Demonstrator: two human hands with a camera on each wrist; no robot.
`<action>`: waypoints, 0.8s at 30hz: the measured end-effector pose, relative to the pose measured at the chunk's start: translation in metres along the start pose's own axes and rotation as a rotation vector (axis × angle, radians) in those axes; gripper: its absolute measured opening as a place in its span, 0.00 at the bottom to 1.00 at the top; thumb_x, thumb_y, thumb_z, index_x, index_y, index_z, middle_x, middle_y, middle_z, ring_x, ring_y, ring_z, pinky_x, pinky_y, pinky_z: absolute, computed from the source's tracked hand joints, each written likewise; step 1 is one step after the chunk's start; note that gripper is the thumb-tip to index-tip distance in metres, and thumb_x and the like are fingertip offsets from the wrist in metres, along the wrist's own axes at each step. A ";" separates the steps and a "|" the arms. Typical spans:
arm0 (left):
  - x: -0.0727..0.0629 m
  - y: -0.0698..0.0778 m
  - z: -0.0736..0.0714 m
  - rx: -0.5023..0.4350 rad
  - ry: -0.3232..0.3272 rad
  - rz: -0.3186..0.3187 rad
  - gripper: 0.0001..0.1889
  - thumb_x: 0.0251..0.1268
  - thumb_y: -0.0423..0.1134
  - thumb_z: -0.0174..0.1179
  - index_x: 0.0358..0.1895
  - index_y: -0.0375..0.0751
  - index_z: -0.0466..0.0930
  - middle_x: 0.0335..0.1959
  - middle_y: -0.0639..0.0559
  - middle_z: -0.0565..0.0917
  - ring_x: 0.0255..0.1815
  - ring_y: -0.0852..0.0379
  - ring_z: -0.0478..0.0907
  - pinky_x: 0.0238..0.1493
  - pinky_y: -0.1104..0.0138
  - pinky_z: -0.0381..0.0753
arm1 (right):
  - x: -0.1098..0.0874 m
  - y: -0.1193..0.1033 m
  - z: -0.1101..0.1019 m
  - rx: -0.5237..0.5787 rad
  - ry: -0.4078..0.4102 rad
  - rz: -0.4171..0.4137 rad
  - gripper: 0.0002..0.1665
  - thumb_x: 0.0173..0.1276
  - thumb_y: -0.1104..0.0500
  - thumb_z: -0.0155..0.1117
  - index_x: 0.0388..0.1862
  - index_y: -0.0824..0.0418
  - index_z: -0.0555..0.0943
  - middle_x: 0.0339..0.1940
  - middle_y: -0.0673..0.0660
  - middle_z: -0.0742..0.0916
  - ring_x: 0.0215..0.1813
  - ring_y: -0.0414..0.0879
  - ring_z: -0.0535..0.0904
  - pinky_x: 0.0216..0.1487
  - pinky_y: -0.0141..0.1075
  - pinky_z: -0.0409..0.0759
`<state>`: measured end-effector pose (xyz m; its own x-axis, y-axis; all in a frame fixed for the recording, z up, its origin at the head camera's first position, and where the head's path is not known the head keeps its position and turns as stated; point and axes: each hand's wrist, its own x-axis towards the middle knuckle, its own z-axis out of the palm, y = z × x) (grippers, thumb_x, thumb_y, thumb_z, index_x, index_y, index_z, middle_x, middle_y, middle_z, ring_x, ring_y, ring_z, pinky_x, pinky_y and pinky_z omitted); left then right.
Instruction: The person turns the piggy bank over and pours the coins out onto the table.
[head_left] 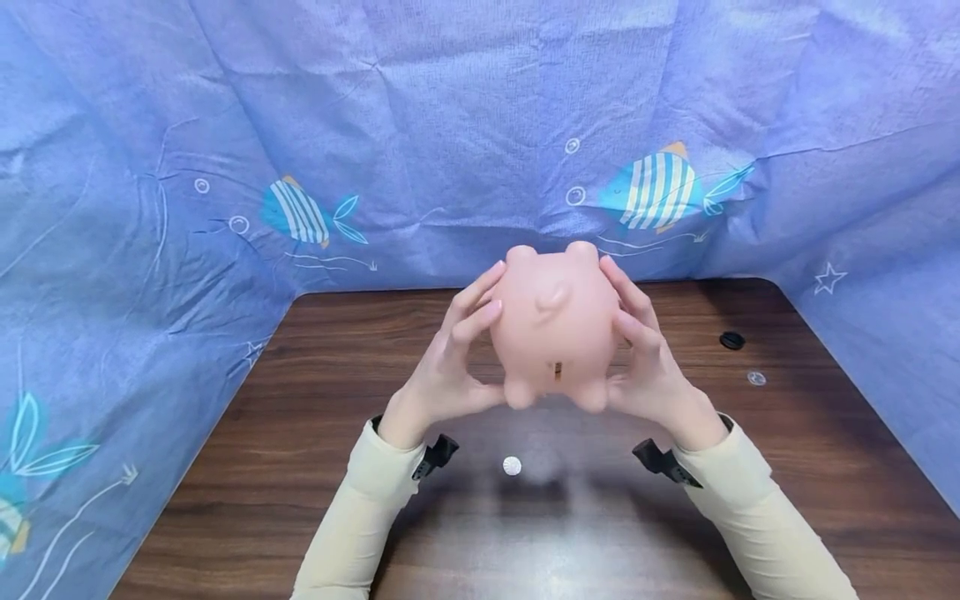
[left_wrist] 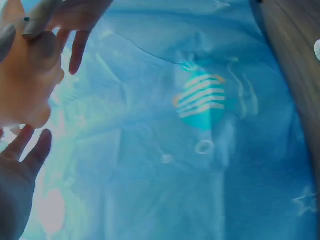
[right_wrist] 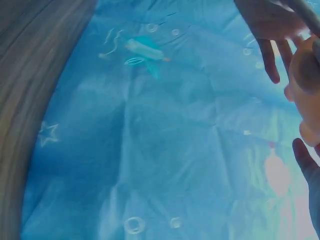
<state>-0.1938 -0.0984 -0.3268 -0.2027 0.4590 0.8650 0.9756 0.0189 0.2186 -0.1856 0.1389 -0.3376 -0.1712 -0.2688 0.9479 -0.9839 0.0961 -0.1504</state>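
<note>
A pink piggy bank (head_left: 555,333) is held up above the table, its curled tail side facing the head camera. Two rounded bumps show at its top and two at its bottom, with a small dark slit low between the lower ones. My left hand (head_left: 450,367) grips its left side, fingers bent against it and thumb low. On the opposite side my right hand (head_left: 652,367) holds it in the same way. Both wrist views catch only part of the piggy bank (left_wrist: 22,85) at the edge. Below it, a silvery coin (head_left: 512,466) lies on the table.
Toward the right of the wooden table (head_left: 300,467) lie a black round cap (head_left: 732,340) and a small silvery disc (head_left: 756,378). A blue cloth (head_left: 450,108) printed with fish hangs behind the table and along both sides.
</note>
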 end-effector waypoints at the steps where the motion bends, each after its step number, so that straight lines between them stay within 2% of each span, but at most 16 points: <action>1: -0.002 -0.003 0.001 -0.001 -0.007 -0.044 0.55 0.54 0.41 0.78 0.80 0.59 0.47 0.79 0.39 0.54 0.75 0.37 0.60 0.69 0.47 0.69 | -0.003 0.003 0.000 0.003 -0.017 0.045 0.46 0.66 0.48 0.73 0.76 0.52 0.59 0.78 0.65 0.62 0.76 0.61 0.61 0.72 0.45 0.69; 2: -0.005 -0.007 0.003 0.002 -0.011 -0.124 0.56 0.53 0.42 0.79 0.80 0.57 0.48 0.79 0.41 0.55 0.74 0.40 0.62 0.69 0.49 0.70 | -0.006 0.008 0.001 0.013 -0.042 0.129 0.50 0.63 0.48 0.75 0.77 0.53 0.57 0.79 0.64 0.62 0.76 0.60 0.62 0.72 0.45 0.68; 3: -0.008 -0.011 0.006 -0.002 -0.018 -0.237 0.57 0.52 0.42 0.79 0.80 0.57 0.48 0.78 0.44 0.56 0.73 0.44 0.64 0.68 0.52 0.72 | -0.011 0.013 0.002 0.035 -0.075 0.251 0.54 0.61 0.49 0.77 0.79 0.52 0.55 0.79 0.63 0.62 0.76 0.59 0.63 0.72 0.44 0.69; 5: -0.016 -0.023 0.012 -0.061 -0.034 -0.519 0.56 0.52 0.44 0.79 0.81 0.52 0.49 0.76 0.47 0.60 0.68 0.49 0.70 0.64 0.56 0.76 | -0.021 0.024 0.005 0.097 -0.149 0.564 0.61 0.58 0.51 0.80 0.82 0.51 0.51 0.78 0.62 0.64 0.72 0.56 0.68 0.68 0.43 0.73; 7: -0.026 -0.036 0.020 -0.161 -0.063 -0.827 0.53 0.58 0.48 0.75 0.81 0.51 0.49 0.73 0.48 0.66 0.61 0.53 0.76 0.59 0.58 0.79 | -0.033 0.037 0.011 0.178 -0.219 0.889 0.66 0.58 0.51 0.80 0.84 0.49 0.45 0.78 0.63 0.65 0.64 0.53 0.76 0.62 0.43 0.79; 9: -0.036 -0.051 0.028 -0.275 -0.090 -1.095 0.49 0.63 0.52 0.70 0.81 0.49 0.49 0.71 0.46 0.68 0.58 0.52 0.78 0.56 0.56 0.82 | -0.044 0.050 0.017 0.268 -0.275 1.160 0.66 0.62 0.52 0.77 0.84 0.48 0.40 0.76 0.65 0.66 0.55 0.54 0.81 0.54 0.46 0.83; 10: -0.042 -0.059 0.031 -0.331 -0.102 -1.189 0.48 0.65 0.53 0.69 0.80 0.46 0.48 0.71 0.43 0.68 0.57 0.50 0.79 0.54 0.55 0.83 | -0.050 0.056 0.021 0.302 -0.298 1.261 0.65 0.64 0.50 0.76 0.84 0.50 0.39 0.75 0.67 0.67 0.50 0.54 0.83 0.51 0.46 0.84; 12: -0.052 -0.071 0.037 -0.403 -0.125 -1.325 0.47 0.67 0.54 0.66 0.80 0.43 0.48 0.71 0.38 0.68 0.58 0.46 0.79 0.53 0.54 0.83 | -0.060 0.066 0.027 0.363 -0.330 1.382 0.65 0.65 0.47 0.74 0.84 0.53 0.37 0.74 0.69 0.67 0.43 0.55 0.84 0.46 0.49 0.85; 13: -0.056 -0.074 0.039 -0.427 -0.128 -1.361 0.47 0.67 0.54 0.65 0.80 0.41 0.47 0.72 0.37 0.67 0.59 0.45 0.79 0.53 0.54 0.84 | -0.064 0.069 0.029 0.379 -0.337 1.416 0.66 0.65 0.47 0.73 0.84 0.54 0.37 0.74 0.70 0.67 0.41 0.55 0.84 0.45 0.49 0.85; 15: -0.061 -0.080 0.042 -0.455 -0.118 -1.392 0.46 0.67 0.52 0.65 0.80 0.41 0.47 0.73 0.38 0.65 0.60 0.44 0.78 0.52 0.55 0.84 | -0.068 0.073 0.031 0.382 -0.334 1.443 0.66 0.64 0.45 0.74 0.84 0.55 0.37 0.73 0.70 0.68 0.38 0.53 0.84 0.43 0.49 0.86; 17: -0.061 -0.080 0.043 -0.455 -0.108 -1.391 0.45 0.68 0.51 0.65 0.80 0.43 0.48 0.73 0.39 0.65 0.60 0.44 0.77 0.51 0.55 0.85 | -0.069 0.074 0.031 0.386 -0.325 1.437 0.66 0.64 0.46 0.74 0.84 0.55 0.37 0.73 0.69 0.67 0.40 0.52 0.84 0.44 0.50 0.85; 19: -0.058 -0.078 0.043 -0.439 -0.093 -1.361 0.45 0.67 0.50 0.66 0.79 0.45 0.49 0.73 0.40 0.66 0.60 0.45 0.77 0.52 0.54 0.84 | -0.066 0.071 0.030 0.370 -0.313 1.409 0.66 0.64 0.46 0.74 0.84 0.54 0.37 0.75 0.68 0.66 0.43 0.55 0.84 0.46 0.52 0.85; 21: -0.051 -0.072 0.041 -0.414 -0.065 -1.289 0.45 0.66 0.48 0.67 0.79 0.48 0.50 0.72 0.43 0.67 0.59 0.46 0.77 0.53 0.54 0.83 | -0.059 0.066 0.026 0.326 -0.300 1.332 0.66 0.65 0.48 0.74 0.84 0.52 0.37 0.76 0.66 0.65 0.51 0.57 0.82 0.53 0.52 0.83; 23: -0.042 -0.062 0.036 -0.357 -0.029 -1.155 0.46 0.64 0.46 0.70 0.80 0.51 0.51 0.72 0.47 0.67 0.59 0.49 0.77 0.55 0.56 0.82 | -0.050 0.055 0.020 0.278 -0.257 1.209 0.65 0.64 0.52 0.76 0.84 0.48 0.39 0.78 0.62 0.64 0.60 0.56 0.79 0.59 0.49 0.80; 24: -0.036 -0.054 0.032 -0.307 -0.015 -1.067 0.48 0.62 0.45 0.72 0.80 0.53 0.51 0.72 0.50 0.66 0.60 0.51 0.76 0.56 0.57 0.82 | -0.045 0.049 0.018 0.266 -0.225 1.119 0.65 0.64 0.55 0.76 0.84 0.47 0.40 0.78 0.61 0.64 0.64 0.56 0.76 0.63 0.48 0.78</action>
<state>-0.2363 -0.0874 -0.3841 -0.9231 0.3491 0.1611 0.2383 0.1907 0.9523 -0.2273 0.1385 -0.3923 -0.9270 -0.3275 0.1829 -0.2542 0.1899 -0.9483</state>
